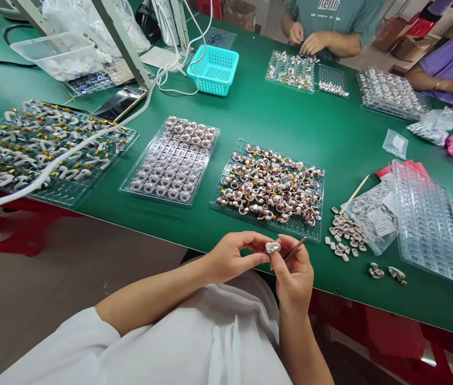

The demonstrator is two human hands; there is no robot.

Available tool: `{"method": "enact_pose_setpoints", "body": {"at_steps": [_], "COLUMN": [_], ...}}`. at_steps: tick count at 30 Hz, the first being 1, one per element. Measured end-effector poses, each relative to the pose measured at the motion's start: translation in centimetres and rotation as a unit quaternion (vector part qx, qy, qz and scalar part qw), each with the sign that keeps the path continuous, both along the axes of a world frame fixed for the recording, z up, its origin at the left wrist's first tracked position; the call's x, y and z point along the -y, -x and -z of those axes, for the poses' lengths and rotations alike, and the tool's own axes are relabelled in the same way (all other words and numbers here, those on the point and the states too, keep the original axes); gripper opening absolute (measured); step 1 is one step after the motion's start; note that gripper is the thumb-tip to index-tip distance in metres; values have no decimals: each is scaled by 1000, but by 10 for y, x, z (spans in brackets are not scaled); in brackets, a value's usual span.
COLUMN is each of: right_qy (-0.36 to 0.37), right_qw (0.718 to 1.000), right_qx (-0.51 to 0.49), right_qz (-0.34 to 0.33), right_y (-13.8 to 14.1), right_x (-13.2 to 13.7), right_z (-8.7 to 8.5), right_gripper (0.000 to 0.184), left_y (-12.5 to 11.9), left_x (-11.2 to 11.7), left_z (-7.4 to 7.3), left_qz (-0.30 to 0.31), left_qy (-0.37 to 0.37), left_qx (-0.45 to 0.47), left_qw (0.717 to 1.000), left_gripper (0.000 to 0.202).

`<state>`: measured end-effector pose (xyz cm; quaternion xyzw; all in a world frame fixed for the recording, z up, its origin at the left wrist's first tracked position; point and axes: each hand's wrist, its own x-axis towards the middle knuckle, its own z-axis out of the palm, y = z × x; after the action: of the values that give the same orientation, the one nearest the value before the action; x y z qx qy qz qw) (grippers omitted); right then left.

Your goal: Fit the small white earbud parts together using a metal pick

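Note:
My left hand (232,255) pinches a small shiny rounded part (272,247) between thumb and fingers, just below the near edge of the green table (250,117). My right hand (294,272) meets it from the right, fingers closed on thin tweezers (295,248) and touching the same part. Directly beyond my hands lies a clear tray (268,188) heaped with similar pinkish shiny parts. Left of it a second clear tray (172,160) holds such parts set in rows.
A tray of white and gold pieces (38,144) lies far left under a white cable (70,152). Small white bits (344,235), bags and a stack of empty blister trays (427,219) lie right. A teal basket (213,69) stands behind. Two other people work across the table.

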<state>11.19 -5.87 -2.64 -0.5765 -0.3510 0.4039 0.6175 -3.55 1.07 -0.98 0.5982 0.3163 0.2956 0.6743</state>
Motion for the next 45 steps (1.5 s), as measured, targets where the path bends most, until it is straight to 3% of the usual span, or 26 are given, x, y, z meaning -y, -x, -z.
{"method": "enact_pose_setpoints", "body": {"at_steps": [7,15,18,21,24,26,30,35,39,41,45], "right_qy": [11,21,-4,-21,-53,-99,-152,-73,-62,-59,-79], "right_qw": [997,984,973,965,951,937,933,970,973,970,955], "right_qx": [54,142,208,248,293,315,289,220,182,190,264], "right_qz": [-60,-101,-100,-86,-84,-111,-154,-69,-126,-143,-109], "right_y": [-4,-10,-8,-5,-2,-2,-10,-16,-11,-9,-6], "right_x": [3,6,8,8,8,9,14,16,13,11,9], "right_z": [-9,-21,-25,-28,-28,-29,-29,-26,-23,-22,-23], "right_gripper": [15,7,9,11,15,23,34,14,15,20,19], "left_y": [4,9,10,9,6,6,10,15,11,9,7], "left_x": [3,-3,-5,-6,-6,-6,-8,-6,-2,-1,0], "left_z": [3,-3,-4,-3,-4,-6,-9,-12,-15,-15,-13], "left_qz": [-36,-28,-10,8,41,45,33,16,1,3,-8], "left_qy": [-59,-154,-94,41,172,206,227,222,204,200,181], "left_qx": [-19,-37,-34,18,85,93,95,116,127,145,142], "left_qw": [997,987,995,999,981,973,969,968,971,969,973], "left_gripper": [41,29,25,27,31,32,26,26,24,22,21]}}
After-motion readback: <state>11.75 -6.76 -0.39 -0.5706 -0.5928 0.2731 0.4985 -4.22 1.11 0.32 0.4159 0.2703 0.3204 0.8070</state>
